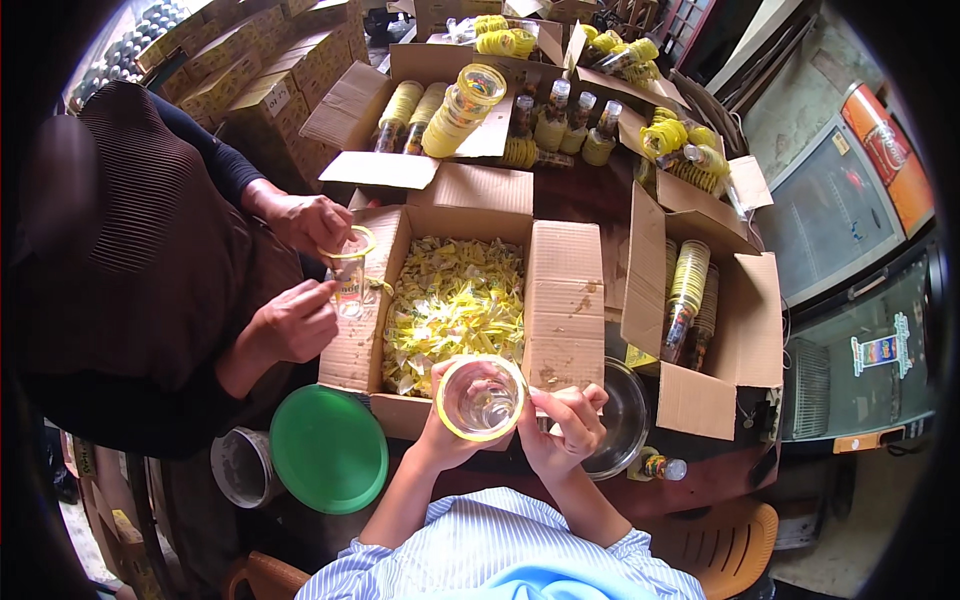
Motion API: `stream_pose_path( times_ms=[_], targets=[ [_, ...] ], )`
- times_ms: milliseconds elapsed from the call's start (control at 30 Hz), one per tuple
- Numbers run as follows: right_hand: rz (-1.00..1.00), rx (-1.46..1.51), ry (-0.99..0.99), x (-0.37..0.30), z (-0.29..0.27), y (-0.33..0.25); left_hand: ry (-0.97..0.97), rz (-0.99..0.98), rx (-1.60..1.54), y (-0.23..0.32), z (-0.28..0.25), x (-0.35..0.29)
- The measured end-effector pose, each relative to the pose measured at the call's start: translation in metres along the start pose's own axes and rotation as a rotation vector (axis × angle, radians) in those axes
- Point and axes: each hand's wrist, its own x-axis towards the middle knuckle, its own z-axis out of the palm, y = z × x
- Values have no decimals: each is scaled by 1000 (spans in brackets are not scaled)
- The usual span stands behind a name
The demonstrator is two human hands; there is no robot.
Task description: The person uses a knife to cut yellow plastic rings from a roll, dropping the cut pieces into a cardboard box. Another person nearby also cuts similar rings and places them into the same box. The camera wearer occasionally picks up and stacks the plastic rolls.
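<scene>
A clear plastic cup (482, 398) with a yellow rim is tilted so that its mouth faces up toward me. My left hand (447, 433) wraps around its left side and underside. Beside the cup's right edge, my right hand (566, 425) is closed, thumb and fingertips pinched together close against the rim. Whether a small strip sits in that pinch is too small to tell. Just beyond both hands, an open cardboard box (563, 300) holds a heap of yellow and clear plastic scraps (455, 300).
On the left, a co-worker's hands (295, 320) handle another yellow-rimmed cup (348, 275). Cartons with stacked cups (690, 285) stand right and behind. A green round lid (328, 449), a clear tub (240, 468), a clear bowl (618, 420) and a small bottle (660, 466) are nearby.
</scene>
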Motion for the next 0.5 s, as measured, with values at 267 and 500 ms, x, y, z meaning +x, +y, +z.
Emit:
stream_pose_path(
  times_ms=[267,500],
  targets=[
    [65,33,-10,0,1,8,-72,-9,26,-12,-3,-5],
    [38,33,-32,-6,-5,6,-43,-7,8,-3,-4,0]
  ],
)
